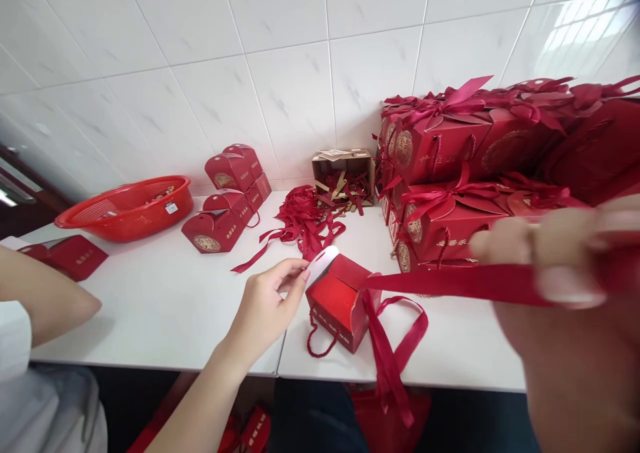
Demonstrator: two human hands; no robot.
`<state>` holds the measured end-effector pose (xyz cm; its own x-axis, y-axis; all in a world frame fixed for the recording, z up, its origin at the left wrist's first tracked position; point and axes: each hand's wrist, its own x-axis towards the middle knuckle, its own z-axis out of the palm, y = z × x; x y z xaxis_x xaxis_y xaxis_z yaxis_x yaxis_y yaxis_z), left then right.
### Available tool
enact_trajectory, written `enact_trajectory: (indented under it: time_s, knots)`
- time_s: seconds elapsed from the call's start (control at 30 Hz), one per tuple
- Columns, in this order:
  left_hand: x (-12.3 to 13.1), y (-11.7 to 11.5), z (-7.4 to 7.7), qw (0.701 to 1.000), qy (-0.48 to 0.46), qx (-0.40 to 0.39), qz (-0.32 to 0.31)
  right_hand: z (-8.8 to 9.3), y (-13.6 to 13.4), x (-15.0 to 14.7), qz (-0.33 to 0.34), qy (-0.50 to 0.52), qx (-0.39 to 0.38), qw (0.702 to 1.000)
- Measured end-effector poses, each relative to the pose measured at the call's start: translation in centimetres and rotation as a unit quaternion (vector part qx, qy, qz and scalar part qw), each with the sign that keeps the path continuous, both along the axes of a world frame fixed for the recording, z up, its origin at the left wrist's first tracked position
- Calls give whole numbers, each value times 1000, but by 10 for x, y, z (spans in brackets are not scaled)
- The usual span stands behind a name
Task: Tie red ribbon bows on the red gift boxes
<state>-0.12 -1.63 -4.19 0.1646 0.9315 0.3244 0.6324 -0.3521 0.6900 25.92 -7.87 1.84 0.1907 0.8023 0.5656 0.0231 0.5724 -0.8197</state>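
A small red gift box (336,310) with a twisted cord handle stands on the table in front of me. My left hand (273,296) pinches the box's pale-sided flap (320,265) between thumb and fingers. From the box's right side a dark red ribbon (450,283) stretches out to my right hand (560,253). That hand is raised close to the camera and blurred, with its fingers closed around the ribbon. Loose ribbon ends loop beside the box and hang over the table's front edge.
Stacked red boxes with bows (450,140) crowd the right side. Behind are a ribbon pile (303,213) and a carton (370,180) of ribbons and tags. Several small boxes (217,223) and a red basket (135,216) stand left, near another person's arm (55,296).
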Motion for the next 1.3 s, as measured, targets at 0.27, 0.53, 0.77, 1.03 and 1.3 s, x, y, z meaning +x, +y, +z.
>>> enact_trajectory:
  time_s: [0.27, 0.53, 0.77, 1.03, 1.3]
  knots:
    - [5, 3, -7, 993, -114, -20, 30, -47, 68, -63, 53, -214, -46, 974]
    - [5, 2, -6, 990, -133, -33, 28, -63, 85, -74, 35, -242, -176, 953]
    - [3, 5, -4, 989, -138, -55, 6, -60, 89, -72, 110, -226, -197, 948]
    - [3, 4, -7, 987, -148, -60, 4, -60, 90, -75, 75, -253, -224, 938]
    - [1, 4, -5, 987, -141, -71, -16, -60, 93, -77, 81, -273, -227, 931]
